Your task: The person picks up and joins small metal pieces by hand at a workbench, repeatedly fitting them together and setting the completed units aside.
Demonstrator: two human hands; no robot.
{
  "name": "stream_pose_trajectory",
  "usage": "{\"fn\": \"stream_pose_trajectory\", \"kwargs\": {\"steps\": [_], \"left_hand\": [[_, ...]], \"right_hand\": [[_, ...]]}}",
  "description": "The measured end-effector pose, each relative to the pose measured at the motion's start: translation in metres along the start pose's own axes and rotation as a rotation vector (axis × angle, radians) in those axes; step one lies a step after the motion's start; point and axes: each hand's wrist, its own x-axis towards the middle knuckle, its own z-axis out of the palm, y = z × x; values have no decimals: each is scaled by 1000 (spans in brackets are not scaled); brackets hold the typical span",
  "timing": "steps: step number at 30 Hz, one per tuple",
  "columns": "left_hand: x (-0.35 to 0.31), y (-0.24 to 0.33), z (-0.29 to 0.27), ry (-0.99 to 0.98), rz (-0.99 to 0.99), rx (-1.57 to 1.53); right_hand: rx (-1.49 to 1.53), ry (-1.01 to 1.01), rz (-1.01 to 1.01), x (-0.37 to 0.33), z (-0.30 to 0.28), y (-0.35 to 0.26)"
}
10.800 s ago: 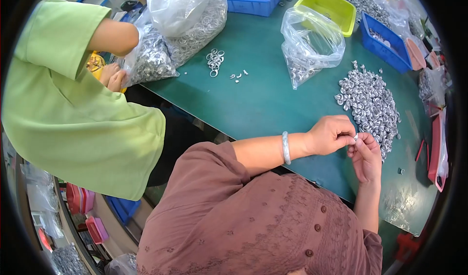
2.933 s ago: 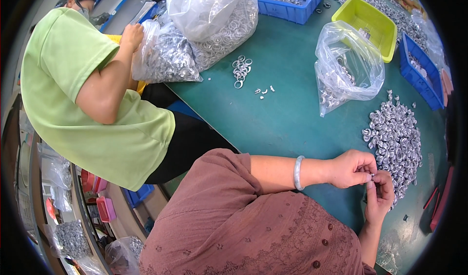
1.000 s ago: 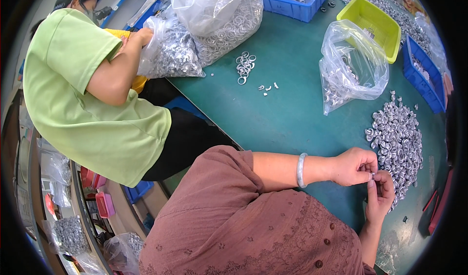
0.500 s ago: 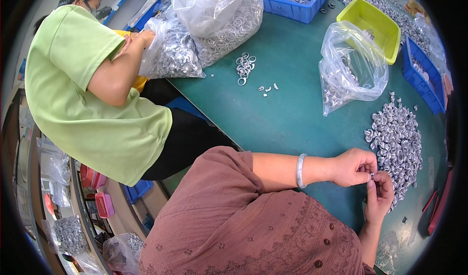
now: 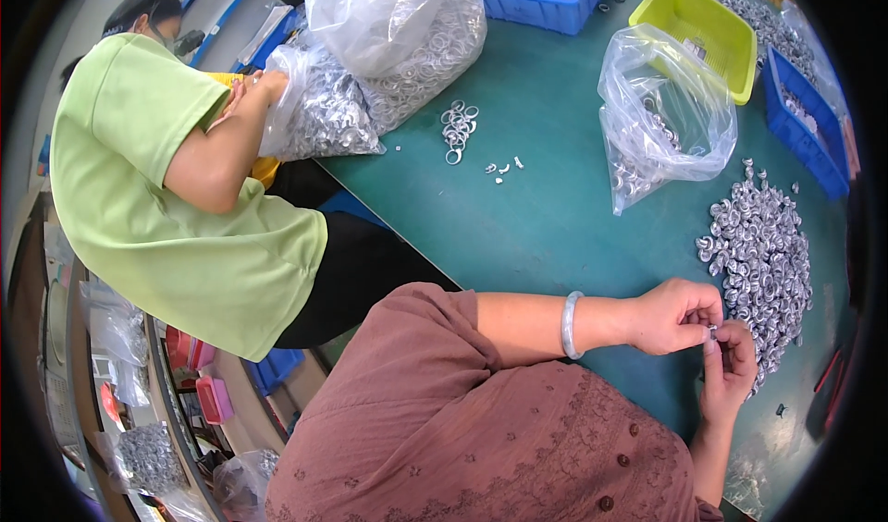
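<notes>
My left hand (image 5: pixel 677 317), with a pale bangle (image 5: pixel 571 324) on its wrist, is closed in a pinch. Fingertip to fingertip with it, my right hand (image 5: pixel 726 374) is closed too. Between them a small silvery metal piece (image 5: pixel 712 333) shows, mostly covered by the fingers. Right beside both hands a heap of small curved silvery metal pieces (image 5: pixel 763 254) lies on the green tabletop (image 5: pixel 546 217). A small dark object (image 5: pixel 782 410) rests on the table to the right of my right hand.
Beyond the heap are an open clear bag (image 5: pixel 680 157), a yellow-green basket (image 5: pixel 731 46) and blue bins (image 5: pixel 546 4). Loose rings (image 5: pixel 456 129) lie farther left, near bulging bags (image 5: pixel 421 69). A person in a light green shirt (image 5: pixel 139 152) sits at left, hands at a bag.
The whole view has shifted slightly. Both my hands keep pinching the small metal piece beside the heap, with hardly any movement.
</notes>
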Motion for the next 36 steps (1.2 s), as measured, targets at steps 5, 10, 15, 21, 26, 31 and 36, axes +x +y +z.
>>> {"fn": "stream_pose_trajectory", "kwargs": {"steps": [5, 10, 15, 21, 26, 31, 36], "left_hand": [[0, 1, 1, -4, -9, -17], [0, 1, 1, 6, 19, -9], [0, 3, 0, -7, 26, 0], [1, 4, 0, -2, -4, -5], [1, 2, 1, 7, 2, -5], [0, 1, 0, 21, 15, 2], [-2, 5, -2, 31, 2, -30]], "right_hand": [[-8, -5, 16, -1, -2, -1], [30, -12, 59, -2, -3, 0], [3, 0, 60, -4, -3, -1], [34, -20, 52, -2, -4, 0], [38, -19, 46, -2, -5, 1], [50, -10, 72, -1, -3, 0], [115, 30, 116, -2, 2, 0]]}}
